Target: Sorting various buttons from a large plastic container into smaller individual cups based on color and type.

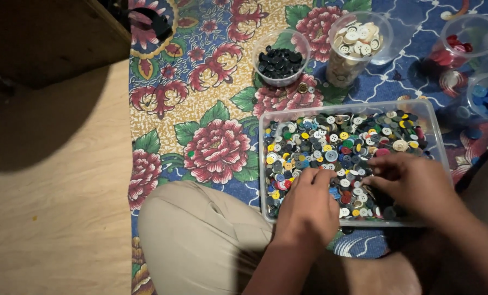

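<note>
Head view: fingertips buried among buttons

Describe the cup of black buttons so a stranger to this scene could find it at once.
Start at the clear rectangular tray of mixed buttons where both hands rest. Just beyond its far left corner, on the floral cloth, stands the cup of black buttons. It is shorter than the neighbouring cup of white buttons.

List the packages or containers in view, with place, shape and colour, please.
Clear rectangular tray, centre: mixed coloured buttons; both hands inside.
Clear round cup, behind tray: black buttons.
Clear round cup, beside it: white buttons.
Clear cup, far right: red buttons.
Clear cup, right edge: blue buttons.
No labels, signs, screens.
</note>
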